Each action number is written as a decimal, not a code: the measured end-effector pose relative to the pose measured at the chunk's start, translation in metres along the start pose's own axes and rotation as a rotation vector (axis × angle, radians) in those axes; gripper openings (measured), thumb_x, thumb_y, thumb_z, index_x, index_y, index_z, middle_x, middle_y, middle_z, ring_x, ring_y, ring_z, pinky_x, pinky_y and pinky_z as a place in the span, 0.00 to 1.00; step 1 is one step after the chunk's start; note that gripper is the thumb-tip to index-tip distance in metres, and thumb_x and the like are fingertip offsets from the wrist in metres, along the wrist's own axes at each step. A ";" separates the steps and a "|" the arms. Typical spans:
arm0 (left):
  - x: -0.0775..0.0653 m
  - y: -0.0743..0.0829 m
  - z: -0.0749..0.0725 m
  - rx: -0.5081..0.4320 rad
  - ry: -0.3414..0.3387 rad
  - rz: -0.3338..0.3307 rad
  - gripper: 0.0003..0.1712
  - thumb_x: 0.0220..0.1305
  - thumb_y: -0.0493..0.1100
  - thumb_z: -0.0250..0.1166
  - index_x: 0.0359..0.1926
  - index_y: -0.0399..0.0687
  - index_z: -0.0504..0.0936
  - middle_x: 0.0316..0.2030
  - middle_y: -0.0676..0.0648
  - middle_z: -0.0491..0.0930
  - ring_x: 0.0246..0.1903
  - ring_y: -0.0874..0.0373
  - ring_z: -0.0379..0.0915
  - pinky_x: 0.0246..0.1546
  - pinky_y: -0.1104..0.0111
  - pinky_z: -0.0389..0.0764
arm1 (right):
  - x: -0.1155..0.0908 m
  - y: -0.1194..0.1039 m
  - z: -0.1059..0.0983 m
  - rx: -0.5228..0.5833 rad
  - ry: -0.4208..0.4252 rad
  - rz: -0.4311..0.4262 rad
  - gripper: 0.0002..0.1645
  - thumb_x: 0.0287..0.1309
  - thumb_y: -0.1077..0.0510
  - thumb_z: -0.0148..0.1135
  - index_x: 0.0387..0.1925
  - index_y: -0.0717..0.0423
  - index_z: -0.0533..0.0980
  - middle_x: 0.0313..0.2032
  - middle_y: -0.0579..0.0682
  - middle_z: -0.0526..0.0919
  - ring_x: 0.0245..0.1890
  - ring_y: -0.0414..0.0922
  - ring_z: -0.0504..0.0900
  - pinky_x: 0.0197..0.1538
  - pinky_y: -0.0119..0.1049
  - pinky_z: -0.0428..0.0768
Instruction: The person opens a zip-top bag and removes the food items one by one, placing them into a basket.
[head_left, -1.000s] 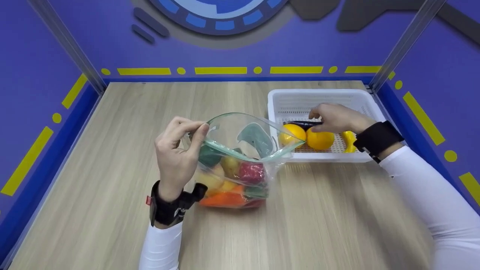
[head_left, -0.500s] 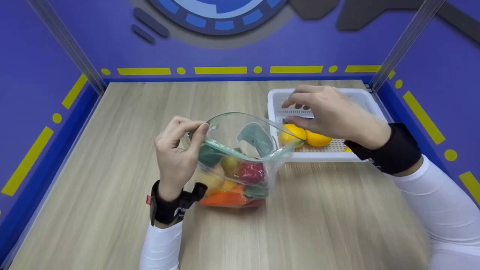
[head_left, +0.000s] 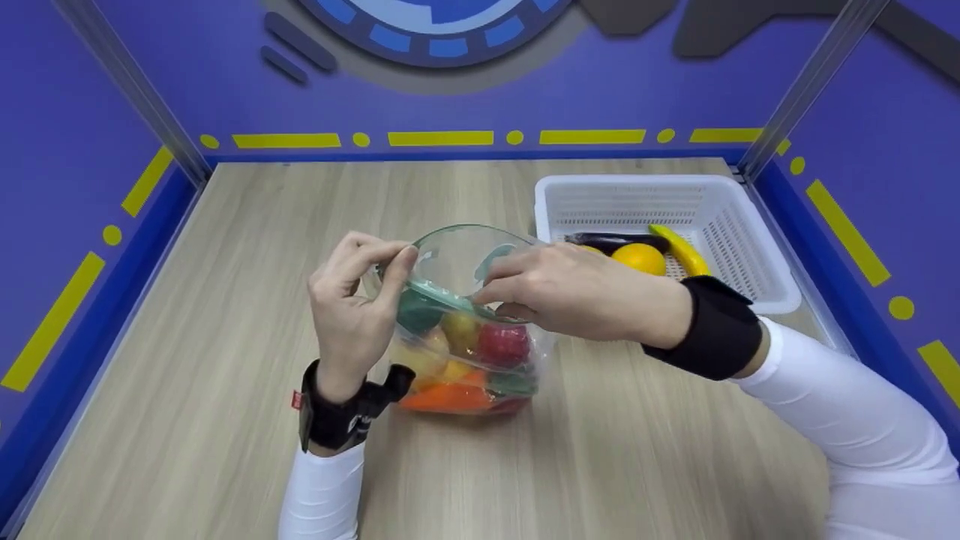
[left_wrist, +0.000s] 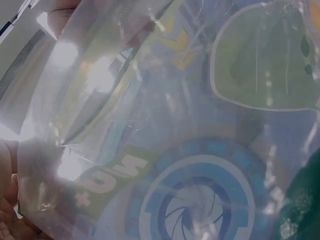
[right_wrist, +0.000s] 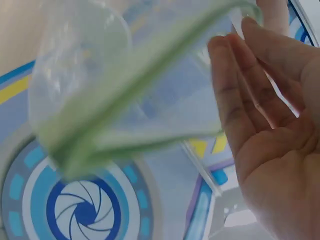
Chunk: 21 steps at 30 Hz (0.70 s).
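In the head view, a clear zip bag (head_left: 480,367) with a green rim stands upright, holding several fruit and vegetable pieces. Among them show a red piece (head_left: 504,343), an orange piece (head_left: 450,396) and a dark green one (head_left: 417,312). My left hand (head_left: 352,307) pinches the left end of the bag's rim between thumb and fingers. My right hand (head_left: 577,292) reaches over the right side of the opening, covering that corner. Its fingertips are right at the green rim, and the right wrist view shows its fingers (right_wrist: 227,95) loosely bent with no fruit between them.
A white perforated basket (head_left: 667,180) stands at the back right of the wooden table (head_left: 225,375). Inside lie an eggplant (head_left: 619,240), an orange (head_left: 640,259) and a slim curved yellow piece (head_left: 681,250). Another round orange-yellow piece is mostly hidden behind the right hand. Blue walls enclose the table.
My right hand has left the basket and moved left and nearer to the bag's opening, carrying no fruit. The left hand and the bag stay in place.
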<state>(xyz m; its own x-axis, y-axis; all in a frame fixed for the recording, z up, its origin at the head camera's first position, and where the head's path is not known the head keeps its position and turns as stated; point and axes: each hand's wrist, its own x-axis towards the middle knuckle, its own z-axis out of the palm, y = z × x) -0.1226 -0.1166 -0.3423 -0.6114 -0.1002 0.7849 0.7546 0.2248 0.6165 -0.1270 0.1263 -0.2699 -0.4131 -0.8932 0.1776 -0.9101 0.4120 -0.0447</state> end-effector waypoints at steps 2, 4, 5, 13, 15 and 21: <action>0.000 0.000 0.000 0.002 -0.001 0.000 0.07 0.60 0.22 0.71 0.36 0.34 0.90 0.28 0.39 0.80 0.32 0.66 0.73 0.36 0.78 0.73 | 0.010 0.003 0.009 -0.010 -0.083 0.040 0.13 0.65 0.63 0.73 0.51 0.54 0.87 0.41 0.50 0.89 0.38 0.47 0.87 0.43 0.38 0.89; 0.000 0.000 0.001 0.004 -0.003 0.000 0.07 0.61 0.22 0.71 0.36 0.34 0.90 0.28 0.39 0.80 0.32 0.66 0.73 0.36 0.77 0.73 | 0.019 0.009 0.020 0.006 -0.156 0.074 0.13 0.64 0.65 0.72 0.50 0.54 0.87 0.41 0.51 0.90 0.36 0.47 0.87 0.42 0.39 0.89; 0.000 0.000 0.001 0.005 -0.004 -0.001 0.07 0.61 0.23 0.71 0.36 0.35 0.90 0.28 0.39 0.80 0.32 0.66 0.73 0.36 0.77 0.73 | 0.023 0.012 0.027 0.026 -0.187 0.084 0.13 0.64 0.67 0.71 0.49 0.55 0.87 0.40 0.51 0.90 0.35 0.47 0.87 0.42 0.38 0.89; 0.000 -0.001 0.002 0.036 -0.040 0.013 0.07 0.61 0.24 0.71 0.36 0.37 0.91 0.29 0.41 0.81 0.32 0.64 0.73 0.38 0.77 0.73 | 0.038 0.022 0.071 0.160 -0.364 0.060 0.12 0.60 0.73 0.61 0.26 0.57 0.78 0.17 0.45 0.69 0.18 0.40 0.69 0.21 0.28 0.66; 0.000 -0.001 0.003 0.042 -0.050 0.016 0.07 0.61 0.25 0.72 0.36 0.37 0.91 0.29 0.41 0.81 0.32 0.65 0.74 0.38 0.77 0.75 | 0.040 0.021 0.080 0.234 -0.407 0.070 0.13 0.61 0.74 0.60 0.26 0.56 0.77 0.18 0.43 0.66 0.18 0.39 0.67 0.20 0.25 0.63; 0.000 0.001 0.005 0.053 -0.082 0.017 0.06 0.61 0.26 0.73 0.35 0.38 0.91 0.29 0.42 0.83 0.32 0.65 0.78 0.39 0.79 0.79 | 0.043 0.016 0.095 0.308 -0.515 0.100 0.10 0.64 0.67 0.65 0.29 0.51 0.79 0.20 0.41 0.71 0.20 0.38 0.71 0.22 0.27 0.70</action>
<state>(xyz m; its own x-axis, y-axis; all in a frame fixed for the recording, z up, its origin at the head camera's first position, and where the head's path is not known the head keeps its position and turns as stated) -0.1235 -0.1118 -0.3419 -0.6177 -0.0166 0.7862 0.7527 0.2772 0.5972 -0.1625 0.0776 -0.3565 -0.3905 -0.8565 -0.3375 -0.8019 0.4965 -0.3322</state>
